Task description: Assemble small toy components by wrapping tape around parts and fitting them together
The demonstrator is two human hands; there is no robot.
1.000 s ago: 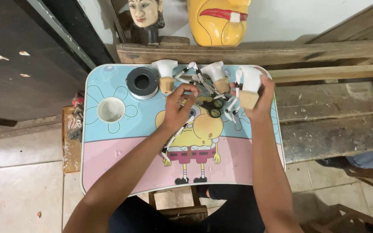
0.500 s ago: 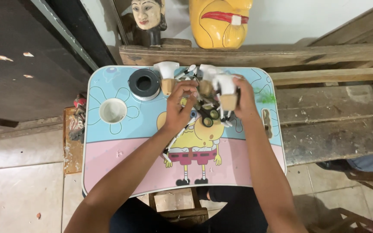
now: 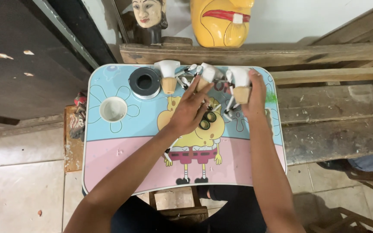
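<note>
— What does the right hand hold?
— A white-painted figure on a bare wooden base, clasped at the far edge of the small cartoon-printed table.
— And the left hand?
— Its fingers lie half open, the tips touching a second white wooden figure, beside a black tape roll.

The small lap table was sky blue above and pink below, printed with a yellow cartoon figure and outlined flowers. The round cup was white.
</note>
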